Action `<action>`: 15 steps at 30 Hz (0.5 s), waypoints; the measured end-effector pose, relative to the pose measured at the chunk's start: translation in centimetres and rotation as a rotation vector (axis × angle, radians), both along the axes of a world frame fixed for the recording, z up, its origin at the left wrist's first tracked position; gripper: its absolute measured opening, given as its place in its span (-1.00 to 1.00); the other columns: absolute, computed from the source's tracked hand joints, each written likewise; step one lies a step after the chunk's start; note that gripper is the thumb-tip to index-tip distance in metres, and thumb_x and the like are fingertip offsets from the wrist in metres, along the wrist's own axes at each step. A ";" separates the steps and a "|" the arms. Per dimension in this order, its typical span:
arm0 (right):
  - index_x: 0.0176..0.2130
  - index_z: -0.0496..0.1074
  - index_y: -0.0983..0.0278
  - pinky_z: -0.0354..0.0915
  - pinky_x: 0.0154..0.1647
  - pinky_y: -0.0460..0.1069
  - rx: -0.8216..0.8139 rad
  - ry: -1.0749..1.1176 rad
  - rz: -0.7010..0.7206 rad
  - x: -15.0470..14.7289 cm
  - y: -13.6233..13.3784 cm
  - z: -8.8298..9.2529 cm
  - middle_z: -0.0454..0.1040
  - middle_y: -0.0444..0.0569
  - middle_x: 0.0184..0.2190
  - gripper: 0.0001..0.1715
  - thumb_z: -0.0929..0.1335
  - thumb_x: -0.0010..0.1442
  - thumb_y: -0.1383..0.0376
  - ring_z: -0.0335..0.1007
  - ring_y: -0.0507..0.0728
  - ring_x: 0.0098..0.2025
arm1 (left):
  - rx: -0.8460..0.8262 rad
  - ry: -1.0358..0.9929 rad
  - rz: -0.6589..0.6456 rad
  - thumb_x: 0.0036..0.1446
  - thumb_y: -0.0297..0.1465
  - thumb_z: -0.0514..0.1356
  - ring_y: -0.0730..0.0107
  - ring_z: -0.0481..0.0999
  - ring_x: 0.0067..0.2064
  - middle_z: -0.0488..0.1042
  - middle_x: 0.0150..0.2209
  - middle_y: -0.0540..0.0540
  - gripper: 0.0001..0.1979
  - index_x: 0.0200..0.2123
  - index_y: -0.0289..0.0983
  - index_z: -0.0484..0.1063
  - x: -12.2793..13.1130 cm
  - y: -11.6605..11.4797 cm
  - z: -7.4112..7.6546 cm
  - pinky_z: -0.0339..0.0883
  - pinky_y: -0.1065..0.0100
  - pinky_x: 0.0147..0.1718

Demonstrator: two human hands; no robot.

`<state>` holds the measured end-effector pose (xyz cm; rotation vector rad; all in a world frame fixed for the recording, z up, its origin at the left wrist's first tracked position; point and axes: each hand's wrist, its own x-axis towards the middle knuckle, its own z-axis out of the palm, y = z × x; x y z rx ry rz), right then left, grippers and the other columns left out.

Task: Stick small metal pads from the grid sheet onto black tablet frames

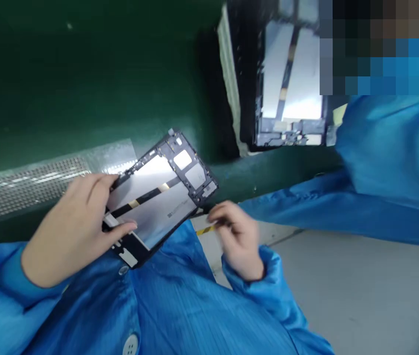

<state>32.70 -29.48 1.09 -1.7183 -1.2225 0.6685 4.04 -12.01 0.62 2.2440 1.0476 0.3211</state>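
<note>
My left hand point(72, 227) grips a tablet-sized device frame point(154, 217) at its near left end, thumb on the inner face and fingers around the far edge. The frame is black with a silvery metal inside and a dark ribbon cable point(146, 198) running along it. It is held tilted above my lap, at the edge of the green table. Just off the frame's right corner is my right hand point(237, 239), its fingers curled and thumb close to the index finger. Blur hides whether anything small is between those fingertips.
A clear plastic sheet with rows of small pieces point(47, 185) lies on the green table point(84, 74) at left. Similar device frames point(293, 79) rest in a dark, pale-edged holder point(231, 84) at the back right. A co-worker's blue sleeve point(390, 148) is on the right.
</note>
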 end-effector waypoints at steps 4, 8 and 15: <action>0.26 0.48 -0.14 0.42 -0.71 0.02 -0.012 0.117 0.071 -5.2 -1.5 -0.6 0.75 -0.20 -0.28 -0.33 0.57 0.26 0.30 0.57 0.17 -0.59 | 0.205 -0.023 0.018 0.37 -0.01 0.36 -0.32 0.61 0.13 0.54 0.15 -0.35 -0.27 0.48 -0.15 0.37 1.0 -4.2 1.5 0.65 -0.21 -0.01; 0.34 0.42 -0.17 0.79 -0.21 0.18 0.041 0.318 -0.233 -6.4 1.2 -0.2 0.79 -0.05 0.08 -0.36 0.55 0.38 0.18 0.85 0.33 -0.03 | 0.116 -0.258 0.089 0.42 -0.08 0.36 -0.01 0.65 0.08 0.52 0.19 -0.32 -0.31 0.49 -0.16 0.33 0.2 -3.3 2.4 0.70 0.05 -0.09; -0.03 0.50 0.16 0.65 -0.18 0.22 0.040 0.598 -0.144 -5.4 23.6 2.7 0.74 -0.07 -0.30 -0.19 0.75 -0.19 0.05 0.71 0.29 -0.30 | 0.462 -0.699 0.548 0.49 -0.20 0.33 0.39 0.51 -0.16 0.47 0.08 -0.16 -0.60 0.28 -0.19 0.41 -3.7 7.2 -2.5 0.52 0.34 -0.28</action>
